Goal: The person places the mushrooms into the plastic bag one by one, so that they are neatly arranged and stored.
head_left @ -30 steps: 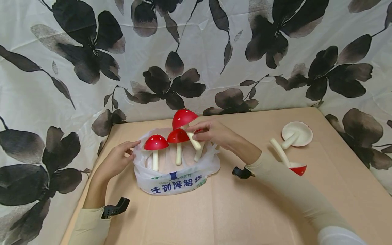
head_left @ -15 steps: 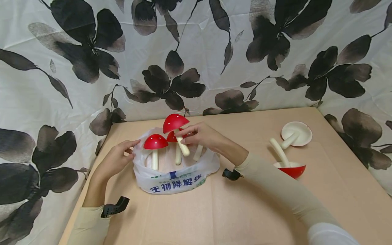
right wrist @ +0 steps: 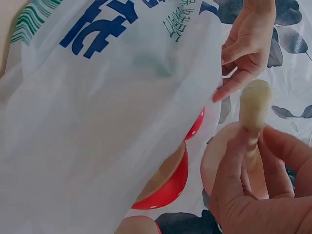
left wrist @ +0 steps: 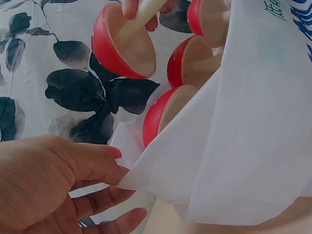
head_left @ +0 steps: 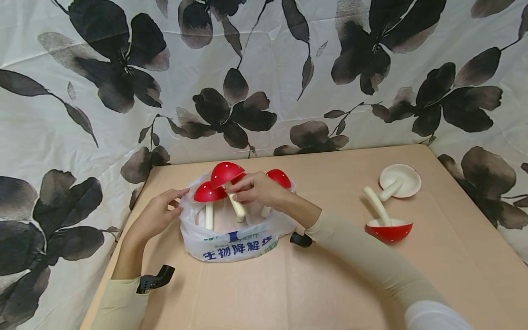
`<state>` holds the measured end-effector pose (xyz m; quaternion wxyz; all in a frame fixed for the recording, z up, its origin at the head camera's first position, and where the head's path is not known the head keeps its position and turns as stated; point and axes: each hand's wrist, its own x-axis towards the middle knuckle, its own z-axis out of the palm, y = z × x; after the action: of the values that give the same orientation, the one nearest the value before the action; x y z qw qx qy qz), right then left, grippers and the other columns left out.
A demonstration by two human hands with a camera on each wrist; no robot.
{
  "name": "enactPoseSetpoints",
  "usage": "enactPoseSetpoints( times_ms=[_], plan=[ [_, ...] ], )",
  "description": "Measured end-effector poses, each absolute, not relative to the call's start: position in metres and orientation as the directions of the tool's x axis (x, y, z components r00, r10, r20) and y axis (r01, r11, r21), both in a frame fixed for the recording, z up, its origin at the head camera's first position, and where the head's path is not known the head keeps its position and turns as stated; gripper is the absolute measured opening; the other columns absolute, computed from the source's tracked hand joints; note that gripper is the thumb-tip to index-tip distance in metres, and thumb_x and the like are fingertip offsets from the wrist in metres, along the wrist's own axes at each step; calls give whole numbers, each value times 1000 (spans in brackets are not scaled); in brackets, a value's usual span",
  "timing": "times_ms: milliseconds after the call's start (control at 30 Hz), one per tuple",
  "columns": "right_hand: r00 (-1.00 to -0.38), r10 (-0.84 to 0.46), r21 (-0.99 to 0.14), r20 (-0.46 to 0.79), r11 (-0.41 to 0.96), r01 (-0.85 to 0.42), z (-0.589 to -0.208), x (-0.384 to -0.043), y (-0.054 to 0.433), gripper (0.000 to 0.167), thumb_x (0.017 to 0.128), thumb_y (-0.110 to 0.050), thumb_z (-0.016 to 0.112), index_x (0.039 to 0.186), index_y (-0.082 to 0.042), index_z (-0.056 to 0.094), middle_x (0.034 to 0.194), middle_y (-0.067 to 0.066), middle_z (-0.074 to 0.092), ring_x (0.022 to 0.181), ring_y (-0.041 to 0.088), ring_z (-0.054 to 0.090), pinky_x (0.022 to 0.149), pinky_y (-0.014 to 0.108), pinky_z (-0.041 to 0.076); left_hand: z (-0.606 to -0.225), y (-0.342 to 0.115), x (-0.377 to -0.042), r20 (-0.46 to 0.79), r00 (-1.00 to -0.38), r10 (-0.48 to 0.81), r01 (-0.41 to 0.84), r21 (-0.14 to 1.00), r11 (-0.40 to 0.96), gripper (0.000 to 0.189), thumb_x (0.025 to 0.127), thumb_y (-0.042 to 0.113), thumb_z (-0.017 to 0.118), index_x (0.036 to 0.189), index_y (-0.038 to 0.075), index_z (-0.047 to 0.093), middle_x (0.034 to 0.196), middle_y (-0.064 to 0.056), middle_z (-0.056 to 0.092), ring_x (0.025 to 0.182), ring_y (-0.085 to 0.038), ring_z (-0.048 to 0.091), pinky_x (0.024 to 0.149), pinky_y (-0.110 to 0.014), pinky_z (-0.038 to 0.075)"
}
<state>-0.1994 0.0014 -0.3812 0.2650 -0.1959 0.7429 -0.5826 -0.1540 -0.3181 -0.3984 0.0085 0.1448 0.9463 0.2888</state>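
Note:
My left hand point(head_left: 154, 213) pinches the left rim of a white plastic bag point(head_left: 239, 252) printed with blue characters. Over the bag's opening, my right hand point(head_left: 264, 190) holds a toy mushroom point(head_left: 226, 174) by its pale stem, tilted, its red dotted cap up and left. The right wrist view shows thumb and fingers round that stem point(right wrist: 256, 100). Three more mushrooms are in the bag: a left one point(head_left: 209, 192), a right one point(head_left: 278, 178) and one mostly hidden behind the held mushroom. Seen from the left wrist, their red caps point(left wrist: 192, 61) line the bag's opening.
Two more toy mushrooms lie on the right of the wooden table point(head_left: 330, 284): one cap-down with its stem up point(head_left: 389, 233), the other point(head_left: 406, 183) farther back showing its pale underside. A floral cloth point(head_left: 264, 68) hangs behind the table's back edge.
My right hand has carried its mushroom left and down, from over the bag's right part to beside the left mushroom. The right mushroom's cap has come into view. My left hand stays at the rim.

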Motion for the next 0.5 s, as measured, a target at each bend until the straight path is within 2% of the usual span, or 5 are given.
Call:
enactPoseSetpoints(
  times_ms=[233, 500],
  plan=[
    [-714, -669, -956, -207, 295, 1, -385, -195, -7, 33, 93, -18, 72, 126, -21, 74, 133, -1, 64, 118, 21, 61, 96, 52, 54, -399, -321, -152, 57, -959, 278, 263, 550, 793, 51, 92, -6, 62, 143, -2, 55, 120, -19, 65, 99, -32, 60, 70, -23, 52],
    [-698, -690, -956, -192, 293, -27, -388, -190, -14, 35, 94, -23, 71, 129, -24, 73, 134, -4, 65, 114, 20, 64, 99, 53, 52, -400, -323, -150, 73, -957, 280, 273, 547, 791, 51, 92, -6, 62, 143, -2, 55, 122, -20, 65, 99, -32, 61, 69, -23, 52]
  ],
)
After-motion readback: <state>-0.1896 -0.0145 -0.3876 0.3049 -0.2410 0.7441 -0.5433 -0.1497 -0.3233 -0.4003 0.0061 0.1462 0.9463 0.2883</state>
